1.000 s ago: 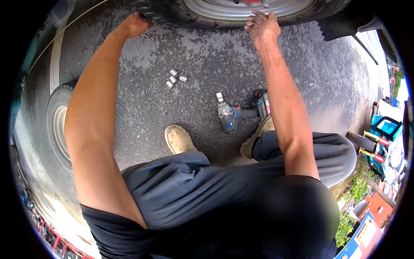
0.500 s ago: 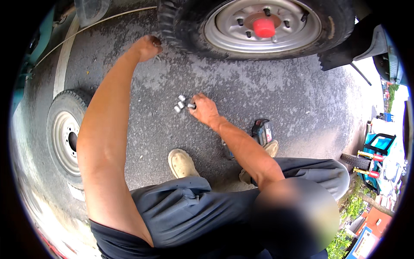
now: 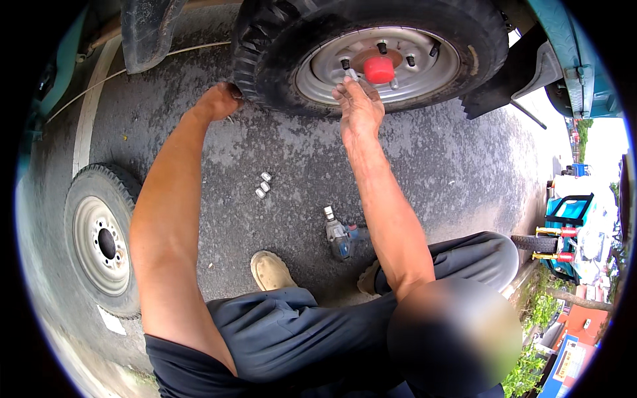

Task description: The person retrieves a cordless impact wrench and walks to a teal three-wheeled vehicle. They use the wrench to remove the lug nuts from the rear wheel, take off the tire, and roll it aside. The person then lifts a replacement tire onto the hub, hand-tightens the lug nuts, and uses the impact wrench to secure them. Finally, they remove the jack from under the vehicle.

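The right hand pinches one silver nut inside the lower-left edge of the rim; the left hand, apart, is by the tyre, its grip unclear. Three loose nuts and one impact wrench lie on the asphalt.

Bright daylight whitens the pavement at right; curved edges go black.

Left hand loosely curled, arm outstretched; right hand reaching forward, pinching.

Mounted tyre cropped at top
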Demonstrator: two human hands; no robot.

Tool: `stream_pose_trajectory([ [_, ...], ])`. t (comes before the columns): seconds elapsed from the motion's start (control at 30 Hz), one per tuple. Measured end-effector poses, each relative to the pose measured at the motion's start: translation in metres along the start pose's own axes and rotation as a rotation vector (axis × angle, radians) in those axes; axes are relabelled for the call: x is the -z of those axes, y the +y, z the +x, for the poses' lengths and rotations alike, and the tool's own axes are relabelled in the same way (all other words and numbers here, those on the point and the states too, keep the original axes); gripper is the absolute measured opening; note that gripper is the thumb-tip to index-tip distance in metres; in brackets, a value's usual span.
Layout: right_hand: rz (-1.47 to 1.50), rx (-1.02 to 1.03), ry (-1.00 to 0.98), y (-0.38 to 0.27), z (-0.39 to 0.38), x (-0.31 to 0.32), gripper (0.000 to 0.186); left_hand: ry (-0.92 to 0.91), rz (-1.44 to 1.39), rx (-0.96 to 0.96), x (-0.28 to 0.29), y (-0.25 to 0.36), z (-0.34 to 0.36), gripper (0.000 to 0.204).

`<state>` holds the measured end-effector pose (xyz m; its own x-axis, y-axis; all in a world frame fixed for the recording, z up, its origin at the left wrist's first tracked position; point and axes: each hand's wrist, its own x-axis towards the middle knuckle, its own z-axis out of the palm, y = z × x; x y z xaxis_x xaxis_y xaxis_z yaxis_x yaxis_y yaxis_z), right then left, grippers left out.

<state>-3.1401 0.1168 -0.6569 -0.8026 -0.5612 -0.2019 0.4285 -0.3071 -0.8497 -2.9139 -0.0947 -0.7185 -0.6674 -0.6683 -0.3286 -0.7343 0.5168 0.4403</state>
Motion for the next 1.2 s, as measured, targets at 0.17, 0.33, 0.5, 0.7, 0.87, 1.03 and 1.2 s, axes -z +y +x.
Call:
stream_pose_trajectory([
  [0.17,-0.130,0.084,0.031,0.008,0.004,-0.009,0.041,0.014,0.004,-0.005,-0.013,-0.021,0.008,0.042],
  [0.33,-0.218,0.150,0.036,0.007,0.003,-0.010,0.039,0.013,-0.013,0.023,-0.018,-0.029,0.008,0.043],
  [0.5,-0.167,0.117,0.009,0.006,-0.003,-0.007,0.037,0.007,0.000,0.013,-0.016,-0.016,0.011,0.040],
  [0.7,-0.179,-0.006,-0.044,0.009,-0.002,-0.011,0.041,0.123,0.033,-0.119,-0.046,-0.045,0.038,0.037],
  [0.87,-0.009,-0.237,-0.084,0.008,-0.002,-0.019,0.053,0.172,0.022,-0.194,-0.058,-0.067,0.054,0.035],
  [1.03,-0.131,-0.243,-0.086,-0.002,-0.009,-0.015,0.055,0.193,-0.029,-0.200,-0.063,-0.063,0.055,0.035],
  [1.2,-0.300,-0.105,0.010,-0.001,-0.001,-0.024,0.056,0.136,-0.044,-0.221,-0.058,-0.052,0.052,0.034],
])
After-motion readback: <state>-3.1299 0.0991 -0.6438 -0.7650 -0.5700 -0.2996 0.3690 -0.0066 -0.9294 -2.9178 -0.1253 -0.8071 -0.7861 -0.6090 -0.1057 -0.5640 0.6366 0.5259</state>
